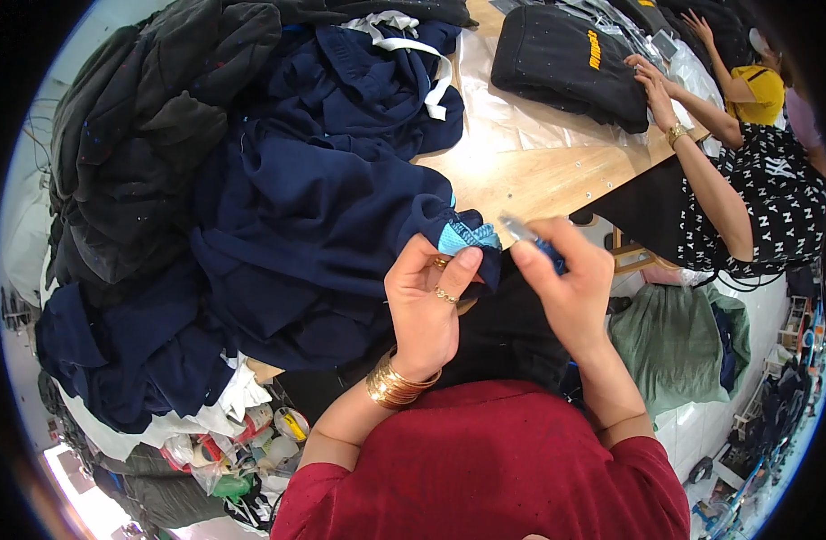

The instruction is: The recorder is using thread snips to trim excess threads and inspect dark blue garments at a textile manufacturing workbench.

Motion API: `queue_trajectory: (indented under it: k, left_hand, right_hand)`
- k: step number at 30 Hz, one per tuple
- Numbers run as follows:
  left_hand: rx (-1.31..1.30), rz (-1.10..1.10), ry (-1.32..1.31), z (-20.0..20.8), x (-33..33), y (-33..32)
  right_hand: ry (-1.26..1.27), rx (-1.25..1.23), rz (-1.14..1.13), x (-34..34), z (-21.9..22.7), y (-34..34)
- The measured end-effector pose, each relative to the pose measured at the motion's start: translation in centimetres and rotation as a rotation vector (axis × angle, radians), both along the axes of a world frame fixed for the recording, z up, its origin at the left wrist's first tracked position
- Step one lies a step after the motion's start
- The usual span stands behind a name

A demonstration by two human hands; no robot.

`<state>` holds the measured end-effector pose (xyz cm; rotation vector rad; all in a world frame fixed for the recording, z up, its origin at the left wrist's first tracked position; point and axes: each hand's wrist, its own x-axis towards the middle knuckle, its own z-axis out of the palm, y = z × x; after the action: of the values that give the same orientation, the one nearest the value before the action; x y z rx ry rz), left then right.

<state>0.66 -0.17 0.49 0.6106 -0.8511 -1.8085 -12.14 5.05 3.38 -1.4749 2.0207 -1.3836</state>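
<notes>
Black and charcoal fleece garments (152, 117) heap up at ten o'clock, spilling against a broad mound of navy garments (305, 198) that fills the middle left of the wooden table (539, 175). At seven o'clock, below the table edge, a clutter of plastic bags and scraps (242, 445) lies on the floor. The left hand (426, 301), with rings and a stack of gold bangles (393, 382) at the wrist, sits near centre; its thumb and fingers are closed in a pinch on a fold of the navy cloth where a light blue label (467, 236) shows, just at twelve o'clock of the hand. Just beside it at three o'clock, the right hand (566, 288) has its fingers curled shut around a small metal thread snipper (519, 229), whose tip points toward the label and lies close to it. A clear plastic sheet (512, 108) covers the table at one o'clock, bearing a folded black garment (566, 63) with yellow print. At two o'clock another person's hands (651, 85) rest on that garment.
</notes>
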Motion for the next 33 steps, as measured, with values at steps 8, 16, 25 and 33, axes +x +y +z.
queue_trajectory:
  k: [8,16,25,33]
  left_hand:
    - [-0.035,-0.021,-0.223,2.1,8.0,-5.4]
    - [-0.143,0.215,-0.446,3.1,15.6,-7.7]
    - [0.056,0.334,-0.240,2.8,17.1,-8.3]
    - [0.022,0.106,0.021,6.5,22.0,-16.1]
  right_hand:
    - [0.150,0.246,-0.126,-5.6,-12.9,-4.0]
    - [0.646,0.269,-0.147,-5.6,-18.0,-6.6]
    - [-0.364,0.217,0.559,4.7,-9.5,-5.7]
    - [-1.030,0.219,0.478,1.5,-1.5,-11.8]
